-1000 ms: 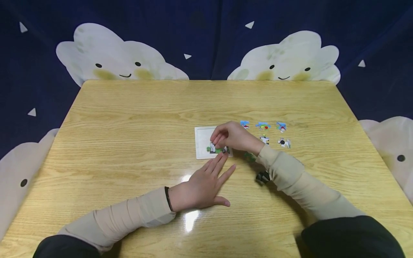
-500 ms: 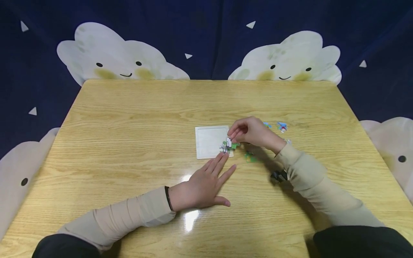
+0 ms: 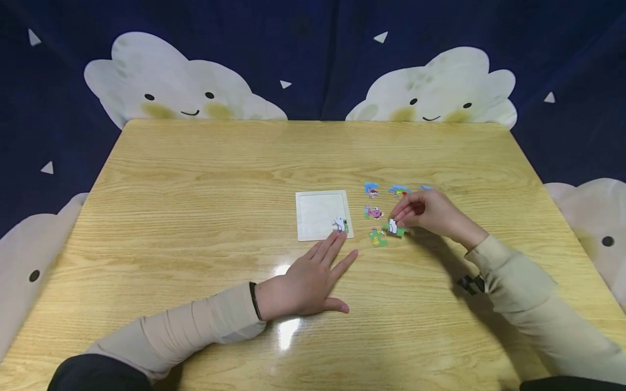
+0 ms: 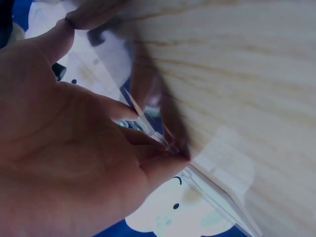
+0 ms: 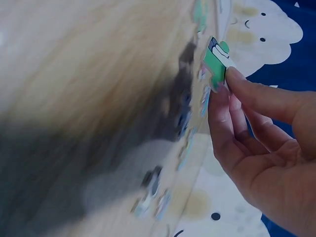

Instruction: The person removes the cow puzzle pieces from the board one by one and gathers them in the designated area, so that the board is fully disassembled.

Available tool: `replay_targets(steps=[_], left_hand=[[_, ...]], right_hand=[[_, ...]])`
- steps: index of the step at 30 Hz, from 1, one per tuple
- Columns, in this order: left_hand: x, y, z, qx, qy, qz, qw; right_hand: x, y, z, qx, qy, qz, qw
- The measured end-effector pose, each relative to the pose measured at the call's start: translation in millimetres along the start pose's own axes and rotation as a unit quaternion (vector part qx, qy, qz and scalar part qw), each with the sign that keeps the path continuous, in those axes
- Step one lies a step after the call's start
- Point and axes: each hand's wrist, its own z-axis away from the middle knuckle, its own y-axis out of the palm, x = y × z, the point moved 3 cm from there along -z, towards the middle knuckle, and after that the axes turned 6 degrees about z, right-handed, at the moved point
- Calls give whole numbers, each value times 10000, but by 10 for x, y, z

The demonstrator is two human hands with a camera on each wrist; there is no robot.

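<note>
My right hand (image 3: 430, 214) pinches a green-and-white jigsaw piece (image 5: 216, 61) between thumb and fingertips, a little above the table in the right wrist view. Just left of it lies a green jigsaw piece (image 3: 377, 239) with a yellow figure. My left hand (image 3: 313, 279) lies with its fingers stretched out, fingertips on the near right edge of a white square puzzle tray (image 3: 300, 217). One white-and-green jigsaw piece (image 3: 339, 224) sits in that tray's near right corner, right at the left fingertips.
Right of the tray lie a pink jigsaw piece (image 3: 374, 212), a blue-and-red jigsaw piece (image 3: 371, 190) and a green-and-blue jigsaw piece (image 3: 399, 190). Others are partly hidden behind the right hand. The wooden table (image 3: 205, 174) ends at a dark blue cloud-patterned curtain (image 3: 313, 60).
My right hand has moved from over the tray to the right, carrying the green-and-white jigsaw piece away from the tray. The left hand has stayed in place.
</note>
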Motion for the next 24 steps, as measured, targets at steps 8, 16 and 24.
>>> replay_targets(steps=[8, 16, 24], left_hand=[[-7, -9, 7, -41, 25, 24, 10000], [-6, -18, 16, -109, 71, 63, 9999], [-10, -8, 10, -121, 74, 5, 9999]], right_hand=[[-177, 17, 149, -60, 88, 269, 9996], [-186, 88, 212, -412, -279, 941, 9943], [-179, 107, 245, -578, -427, 1191, 9903]])
